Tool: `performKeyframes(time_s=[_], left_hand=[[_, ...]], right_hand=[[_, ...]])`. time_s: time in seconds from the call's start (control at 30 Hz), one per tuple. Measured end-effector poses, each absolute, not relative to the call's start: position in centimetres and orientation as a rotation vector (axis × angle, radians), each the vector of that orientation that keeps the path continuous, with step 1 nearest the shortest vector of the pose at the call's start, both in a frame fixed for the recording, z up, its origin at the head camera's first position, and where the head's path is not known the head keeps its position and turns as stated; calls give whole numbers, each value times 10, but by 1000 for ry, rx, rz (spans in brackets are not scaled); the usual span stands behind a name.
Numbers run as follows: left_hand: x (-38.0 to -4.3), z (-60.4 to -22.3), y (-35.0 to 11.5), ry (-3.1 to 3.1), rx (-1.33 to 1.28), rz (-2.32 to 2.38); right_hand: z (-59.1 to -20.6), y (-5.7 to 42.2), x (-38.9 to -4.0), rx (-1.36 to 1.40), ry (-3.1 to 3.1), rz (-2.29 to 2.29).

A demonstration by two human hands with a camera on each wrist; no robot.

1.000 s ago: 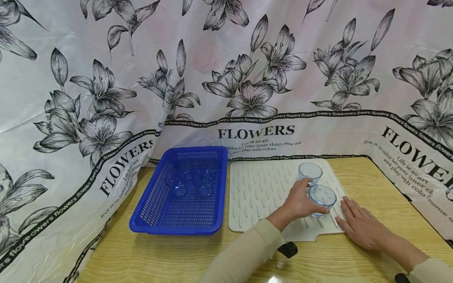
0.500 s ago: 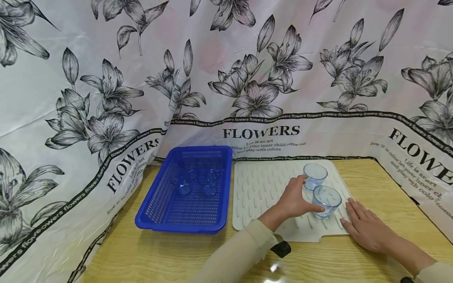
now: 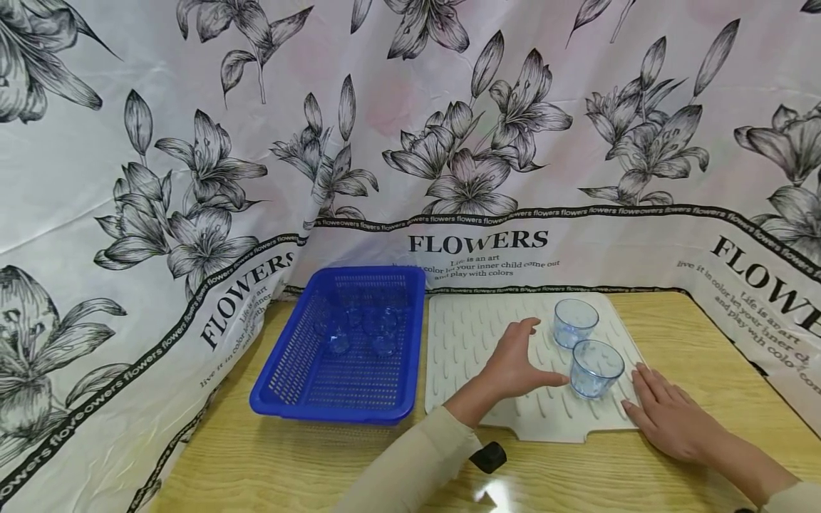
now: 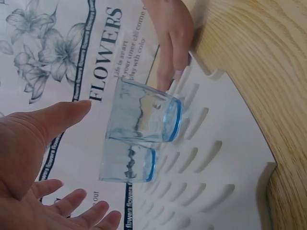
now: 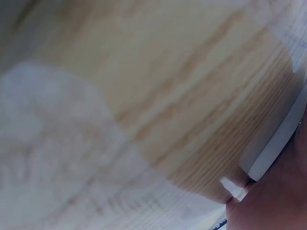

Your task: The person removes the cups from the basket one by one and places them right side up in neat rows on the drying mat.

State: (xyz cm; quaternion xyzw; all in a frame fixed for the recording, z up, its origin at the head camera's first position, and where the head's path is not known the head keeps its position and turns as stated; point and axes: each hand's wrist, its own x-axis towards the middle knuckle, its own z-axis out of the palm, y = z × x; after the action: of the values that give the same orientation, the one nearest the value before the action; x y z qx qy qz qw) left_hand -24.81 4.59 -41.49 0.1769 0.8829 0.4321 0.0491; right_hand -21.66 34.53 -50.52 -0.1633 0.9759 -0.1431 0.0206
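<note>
Left hand (image 3: 513, 363) open with loose fingers beside 2 blue cups (image 3: 596, 367) standing on white mat (image 3: 474, 335), lower right of frame; right hand (image 3: 667, 417) flat on mat edge.

You can read "FLOWERS" in bold black capitals on the backdrop cloth (image 3: 477, 241), with "Life is an art" and "play with colors" in small print beneath it. A black band (image 3: 513, 211) above repeats "flowers", and the left wrist view shows "FLOWERS" too.
</note>
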Motion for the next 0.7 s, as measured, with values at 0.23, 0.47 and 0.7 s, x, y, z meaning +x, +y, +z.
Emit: performKeyframes(time_s=[0.23,0.47,0.7], left_hand=[[-238,-411,27,2739,585,1260],[-227,-402,5,2754,632,1239],[-214,-392,-19,2769,681,1273]], right_hand=[[-508,347,-218,-514,3035,-442],[-508,348,-219,-511,3023,-453],[-514,351,-221,-510,3004,-484]])
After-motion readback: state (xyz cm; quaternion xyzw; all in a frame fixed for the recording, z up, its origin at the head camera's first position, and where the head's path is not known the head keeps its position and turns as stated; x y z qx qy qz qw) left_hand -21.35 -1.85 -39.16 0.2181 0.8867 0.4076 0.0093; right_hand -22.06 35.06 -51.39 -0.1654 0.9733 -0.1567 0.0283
